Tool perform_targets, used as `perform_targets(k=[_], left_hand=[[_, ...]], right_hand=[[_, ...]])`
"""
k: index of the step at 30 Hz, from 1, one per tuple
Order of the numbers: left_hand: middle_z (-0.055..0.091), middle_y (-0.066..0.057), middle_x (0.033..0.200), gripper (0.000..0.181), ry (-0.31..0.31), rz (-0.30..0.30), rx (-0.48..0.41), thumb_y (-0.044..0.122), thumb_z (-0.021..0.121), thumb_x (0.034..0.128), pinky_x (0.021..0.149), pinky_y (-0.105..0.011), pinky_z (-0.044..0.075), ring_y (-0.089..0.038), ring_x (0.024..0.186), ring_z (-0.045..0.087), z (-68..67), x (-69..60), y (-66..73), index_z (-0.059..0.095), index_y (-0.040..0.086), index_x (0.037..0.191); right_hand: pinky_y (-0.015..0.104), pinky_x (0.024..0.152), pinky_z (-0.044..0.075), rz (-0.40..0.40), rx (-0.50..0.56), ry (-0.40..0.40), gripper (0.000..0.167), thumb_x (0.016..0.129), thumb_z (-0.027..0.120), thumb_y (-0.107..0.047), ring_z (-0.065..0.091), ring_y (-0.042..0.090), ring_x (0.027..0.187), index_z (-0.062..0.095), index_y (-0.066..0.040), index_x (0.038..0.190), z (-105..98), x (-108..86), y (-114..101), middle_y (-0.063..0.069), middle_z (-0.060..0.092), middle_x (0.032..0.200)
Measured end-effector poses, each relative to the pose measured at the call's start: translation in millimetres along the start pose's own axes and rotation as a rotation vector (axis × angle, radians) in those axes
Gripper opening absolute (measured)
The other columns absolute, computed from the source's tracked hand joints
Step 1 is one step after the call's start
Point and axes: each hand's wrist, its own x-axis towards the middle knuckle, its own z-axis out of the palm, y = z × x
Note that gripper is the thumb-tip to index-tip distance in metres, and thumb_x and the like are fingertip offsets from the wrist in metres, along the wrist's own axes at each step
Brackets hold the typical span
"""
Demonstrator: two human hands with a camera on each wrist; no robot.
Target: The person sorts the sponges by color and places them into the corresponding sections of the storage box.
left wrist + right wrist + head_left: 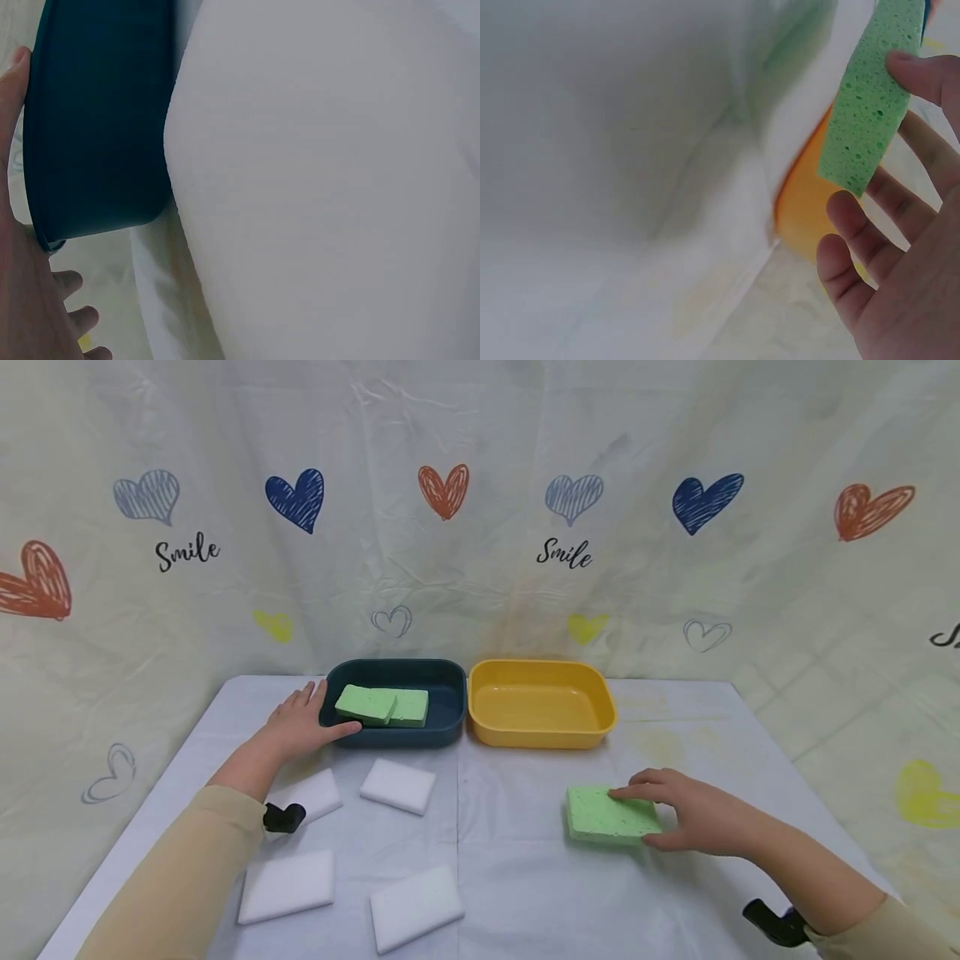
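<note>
My right hand [693, 810] pinches a green sponge [603, 817] by its right end, thumb on the near side and fingers on the far side. In the right wrist view the pitted green sponge [870, 105] appears edge-on, lifted over the white cloth. My left hand [296, 722] rests at the left corner of a dark teal tub [401, 739], its thumb by the front rim and its fingers spread along the left side. Inside the tub lie two green sponges [365, 703], one partly over the other. The left wrist view shows the teal tub's wall [101, 120] beside the thumb.
A yellow tub [543, 737] stands right of the teal one. Several white sponge blocks [416, 908] lie on the left half of the white-covered table [517, 910]; one [315, 165] fills much of the left wrist view. A heart-printed curtain [487, 577] hangs behind.
</note>
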Motion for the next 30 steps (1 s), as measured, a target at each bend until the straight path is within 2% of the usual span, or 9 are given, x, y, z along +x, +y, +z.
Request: perform_targets(k=[7, 12, 20, 25, 30], left_hand=[[0.0, -0.034, 0.159, 0.125, -0.004, -0.001, 0.002, 0.084, 0.046, 0.0815, 0.114, -0.067, 0.005, -0.055, 0.144, 0.001, -0.5, -1.5, 1.5, -0.001, -0.004, 0.156], [0.001, -0.034, 0.159, 0.124, 0.0, -0.002, 0.01, 0.083, 0.046, 0.0821, 0.114, -0.067, 0.006, -0.055, 0.144, 0.002, 0.1, -1.5, 2.0, -0.001, -0.004, 0.156], [0.001, -0.034, 0.159, 0.125, 0.003, -0.006, 0.007, 0.084, 0.046, 0.0815, 0.114, -0.067, 0.006, -0.054, 0.144, 0.002, 0.7, -1.6, 0.2, -0.001, -0.004, 0.156], [0.0, -0.033, 0.159, 0.126, 0.0, -0.007, 0.007, 0.086, 0.045, 0.0805, 0.114, -0.068, 0.005, -0.054, 0.145, 0.001, 1.9, -0.3, -1.6, -0.002, -0.003, 0.156], [0.0, -0.033, 0.16, 0.125, 0.004, -0.003, -0.004, 0.085, 0.045, 0.0806, 0.114, -0.068, 0.005, -0.054, 0.145, 0.001, 2.0, -0.5, -1.0, -0.002, -0.002, 0.157]], right_hand=[[0.05, 0.096, 0.049, -0.035, 0.018, 0.049, 0.056, 0.083, 0.08, -0.031, 0.053, 0.027, 0.121, 0.061, -0.033, 0.136, -7, 31.1, -5, 0.001, 0.056, 0.132], [0.046, 0.093, 0.05, -0.069, 0.02, 0.076, 0.055, 0.085, 0.078, -0.03, 0.053, 0.026, 0.119, 0.06, -0.032, 0.137, -14, 59.2, -14, 0.002, 0.055, 0.135], [0.042, 0.092, 0.05, -0.087, 0.036, 0.06, 0.054, 0.087, 0.076, -0.034, 0.053, 0.023, 0.114, 0.059, -0.031, 0.139, -27, 111.3, -44, 0.004, 0.053, 0.136], [0.038, 0.091, 0.052, -0.106, 0.011, 0.07, 0.055, 0.087, 0.075, -0.034, 0.054, 0.024, 0.114, 0.058, -0.033, 0.139, -31, 143.4, -63, 0.003, 0.053, 0.137], [0.041, 0.097, 0.048, -0.06, -0.012, 0.076, 0.054, 0.088, 0.072, -0.038, 0.051, 0.024, 0.121, 0.057, -0.038, 0.14, -38, 175.3, -84, 0.001, 0.051, 0.142]])
